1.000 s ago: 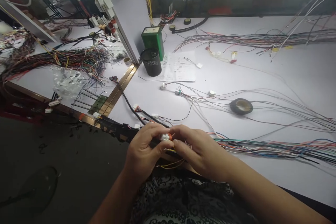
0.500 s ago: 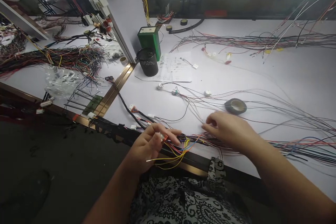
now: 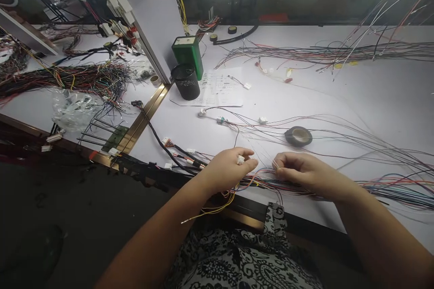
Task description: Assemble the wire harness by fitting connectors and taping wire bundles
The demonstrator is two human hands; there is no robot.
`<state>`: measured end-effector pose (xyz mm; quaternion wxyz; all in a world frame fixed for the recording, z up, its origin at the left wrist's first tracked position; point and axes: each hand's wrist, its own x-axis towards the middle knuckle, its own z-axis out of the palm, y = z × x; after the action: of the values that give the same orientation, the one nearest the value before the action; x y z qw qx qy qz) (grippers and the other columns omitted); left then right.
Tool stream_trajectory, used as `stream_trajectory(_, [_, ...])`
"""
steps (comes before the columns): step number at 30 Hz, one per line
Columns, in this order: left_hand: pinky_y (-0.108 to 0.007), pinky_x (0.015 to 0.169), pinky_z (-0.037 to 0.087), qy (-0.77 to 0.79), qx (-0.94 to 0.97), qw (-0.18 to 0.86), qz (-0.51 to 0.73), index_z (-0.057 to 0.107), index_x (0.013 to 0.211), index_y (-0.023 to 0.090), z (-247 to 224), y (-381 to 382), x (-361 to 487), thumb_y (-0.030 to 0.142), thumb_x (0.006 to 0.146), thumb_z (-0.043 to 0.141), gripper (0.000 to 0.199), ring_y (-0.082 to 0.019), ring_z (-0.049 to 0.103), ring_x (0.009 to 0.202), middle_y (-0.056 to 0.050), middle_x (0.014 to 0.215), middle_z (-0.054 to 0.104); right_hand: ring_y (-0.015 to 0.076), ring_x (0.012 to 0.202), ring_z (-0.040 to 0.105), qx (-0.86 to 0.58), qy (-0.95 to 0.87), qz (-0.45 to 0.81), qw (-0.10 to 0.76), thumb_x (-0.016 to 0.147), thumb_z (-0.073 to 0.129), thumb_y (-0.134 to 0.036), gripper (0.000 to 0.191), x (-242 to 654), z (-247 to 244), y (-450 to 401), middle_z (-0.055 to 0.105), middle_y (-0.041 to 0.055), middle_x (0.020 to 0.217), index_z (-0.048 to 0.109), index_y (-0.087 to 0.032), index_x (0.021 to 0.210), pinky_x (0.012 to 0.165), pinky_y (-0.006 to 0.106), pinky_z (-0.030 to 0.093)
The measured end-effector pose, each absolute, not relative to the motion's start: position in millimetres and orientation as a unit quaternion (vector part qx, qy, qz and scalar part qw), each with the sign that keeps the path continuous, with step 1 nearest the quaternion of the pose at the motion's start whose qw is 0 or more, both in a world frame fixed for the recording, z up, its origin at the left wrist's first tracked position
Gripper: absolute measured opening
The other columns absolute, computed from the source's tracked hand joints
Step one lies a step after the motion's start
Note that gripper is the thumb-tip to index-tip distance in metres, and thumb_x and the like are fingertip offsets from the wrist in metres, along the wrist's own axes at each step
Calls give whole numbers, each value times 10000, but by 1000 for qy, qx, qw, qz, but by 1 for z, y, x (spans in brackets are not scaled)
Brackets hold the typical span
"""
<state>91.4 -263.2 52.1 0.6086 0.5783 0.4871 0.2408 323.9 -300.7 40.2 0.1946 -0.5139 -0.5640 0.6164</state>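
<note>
My left hand [image 3: 228,168] is closed around a small white connector [image 3: 240,160] near the table's front edge. Yellow wires [image 3: 220,207] hang below that hand, their loose ends pointing left. To its right, my right hand [image 3: 298,169] pinches some thin white wires [image 3: 275,163] between thumb and fingers. These thin wires run up and left toward a connector with a green part [image 3: 222,120]. Beneath both hands lies a bundle of coloured wires [image 3: 262,180] along the front edge.
Behind my right hand lies a roll of black tape [image 3: 289,137]. A loose white connector [image 3: 262,120] is left of it. Farther back stand a black mesh cup [image 3: 186,85] and a green box [image 3: 194,56] beside a printed sheet [image 3: 224,95]. More wires [image 3: 291,54] stretch along the back.
My left hand has moved right and up with the connector, turning its back to the camera. My right hand has shifted slightly right and now holds thin white wires. The view has turned slightly.
</note>
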Motion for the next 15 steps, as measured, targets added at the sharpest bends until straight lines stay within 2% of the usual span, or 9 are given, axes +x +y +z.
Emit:
stream_trajectory(2, [-266,656,410,482,580,603,259,681,1127,227,45,-260,95,303,685,733,451,-144,544,562,-42,879,704,147,675,475,-484,-520,646,279,800,590,-361,201,324,36,-301,547,14,756,477,-209,734,607,281,394])
stream_trajectory(4, [-259,617,401,478,586,600,261,603,1242,242,39,-257,95,294,703,712,553,-120,486,482,-19,827,696,162,645,470,-462,-469,665,352,760,609,-345,167,321,33,-300,521,-10,652,492,-232,801,610,301,393])
stream_trajectory(6, [-251,607,406,478,602,589,248,597,1249,246,35,-257,94,309,723,689,538,-120,499,498,-19,839,696,187,638,481,-457,-438,659,406,761,598,-383,231,319,35,-299,444,-40,530,521,-252,934,632,325,406])
stream_trajectory(8, [-250,633,428,471,624,580,230,651,1174,234,35,-257,93,326,738,671,447,-146,567,595,-39,895,701,199,669,510,-466,-420,638,447,788,563,-437,269,316,38,-297,421,-42,511,529,-251,980,672,341,425])
stream_trajectory(9, [-252,650,438,466,633,577,223,676,1132,227,35,-257,93,330,740,667,405,-161,592,649,-49,918,702,185,635,507,-474,-412,631,455,810,531,-463,270,314,41,-297,426,-41,523,531,-251,975,649,332,427])
stream_trajectory(11, [-257,671,450,455,644,576,217,685,1113,223,37,-259,93,335,746,662,384,-179,613,708,-56,928,701,130,476,415,-483,-412,643,428,856,454,-508,318,311,46,-296,423,-53,538,533,-247,1020,507,284,376])
stream_trajectory(13, [-264,683,456,451,648,574,218,633,1198,236,37,-260,92,349,762,648,451,-173,612,695,-47,915,697,93,401,293,-482,-448,659,363,889,422,-533,396,308,53,-295,403,-69,535,530,-234,1124,413,250,264])
stream_trajectory(15, [-282,737,463,464,646,563,225,548,1295,246,36,-258,90,372,791,617,524,-177,618,737,-51,975,691,85,407,257,-466,-488,655,340,895,448,-549,423,307,62,-293,359,-79,517,554,-219,1139,399,239,209])
